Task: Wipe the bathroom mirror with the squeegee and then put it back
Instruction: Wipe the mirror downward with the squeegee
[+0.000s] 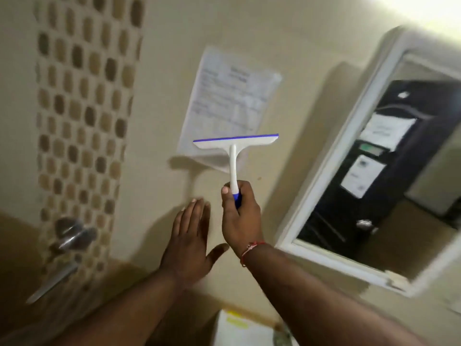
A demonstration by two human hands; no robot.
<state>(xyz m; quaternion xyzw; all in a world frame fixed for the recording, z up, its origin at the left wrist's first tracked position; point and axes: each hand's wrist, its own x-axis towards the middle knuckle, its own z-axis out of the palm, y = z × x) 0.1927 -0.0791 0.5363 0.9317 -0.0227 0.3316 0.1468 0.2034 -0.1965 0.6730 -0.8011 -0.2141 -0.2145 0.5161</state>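
Two hands: both are up in front of the cream wall [287,41], one beside the other, not touching.
Right hand [240,216]: fingers are curled tight around the blue end of the squeegee's handle, with a red thread on the wrist.
Left hand [192,243]: flat and wide open, fingers spread, holding nothing. It is very near the wall, but I cannot tell if it touches.
Squeegee [234,151]: one, white, standing up like a T, with its blue rubber edge on top. The blade sits in front of the bottom of the paper, away from the mirror.
Paper [229,101]: one sheet stuck on the wall, too blurry to read.
Mirror [389,171]: one, in a white frame, tilted in the view, to the right of the squeegee. Its right edge runs out of view.
Room to move: bare wall lies between the squeegee and the mirror's left edge.
Tile strip [84,121]: one band of small brown and tan tiles, far to the left.
Tap [72,236]: one shiny metal knob at the bottom of the tile strip.
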